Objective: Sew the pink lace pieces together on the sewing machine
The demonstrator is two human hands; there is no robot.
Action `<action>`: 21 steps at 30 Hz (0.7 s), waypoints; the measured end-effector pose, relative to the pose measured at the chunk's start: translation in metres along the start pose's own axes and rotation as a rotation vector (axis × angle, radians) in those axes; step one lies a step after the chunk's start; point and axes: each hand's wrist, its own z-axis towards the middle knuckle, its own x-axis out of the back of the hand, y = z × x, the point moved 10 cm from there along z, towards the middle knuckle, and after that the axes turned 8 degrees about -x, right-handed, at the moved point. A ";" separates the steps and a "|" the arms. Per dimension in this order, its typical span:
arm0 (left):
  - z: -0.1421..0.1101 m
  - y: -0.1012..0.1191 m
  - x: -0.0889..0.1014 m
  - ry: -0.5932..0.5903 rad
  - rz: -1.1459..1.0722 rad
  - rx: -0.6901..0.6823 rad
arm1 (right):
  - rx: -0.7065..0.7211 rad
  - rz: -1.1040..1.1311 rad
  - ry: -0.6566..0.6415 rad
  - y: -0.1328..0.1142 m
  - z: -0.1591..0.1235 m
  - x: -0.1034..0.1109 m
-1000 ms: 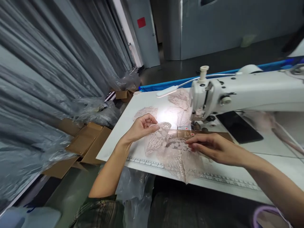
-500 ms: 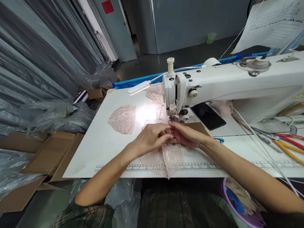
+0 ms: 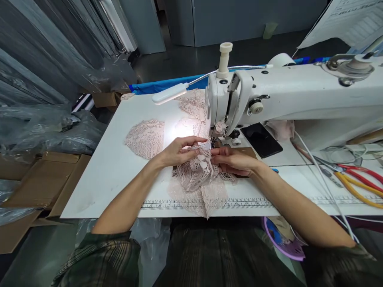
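Note:
Pale pink lace fabric point(image 3: 194, 171) lies bunched in front of the needle of a white sewing machine point(image 3: 287, 89). On its left side my left hand point(image 3: 182, 150) pinches the lace close to the presser foot point(image 3: 216, 142). My right hand point(image 3: 233, 159) grips the lace's right edge, fingers closed, just below the foot. A sheer pink piece point(image 3: 206, 197) hangs toward the table's front edge, over a printed ruler strip. More lace point(image 3: 191, 105) extends behind the needle, and a separate lace piece point(image 3: 146, 137) rests to the left under the lamp's light.
A lamp point(image 3: 169, 93) reaches over the table point(image 3: 98, 175). Right of the needle lie a black phone point(image 3: 261, 139) and scissors with red and yellow handles point(image 3: 359, 183). Cardboard boxes point(image 3: 44, 179) stand at the left, and a purple-rimmed bin point(image 3: 287, 255) sits below the table.
My hands have moved apart, from meeting at the presser foot to either side of the lace. More bunched lace now shows between them. The view has shifted closer and downward.

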 end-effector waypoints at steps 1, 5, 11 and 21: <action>-0.003 0.001 0.004 0.018 -0.045 0.020 | 0.009 0.008 0.054 0.000 0.000 0.009; -0.012 -0.003 0.009 0.029 -0.167 0.106 | 0.046 0.031 0.252 -0.001 0.000 0.035; -0.012 -0.020 0.006 0.046 -0.168 0.183 | 0.046 -0.083 0.220 0.001 0.003 0.025; -0.065 -0.003 0.078 0.128 0.062 0.386 | 0.164 -0.937 0.408 -0.031 -0.036 0.037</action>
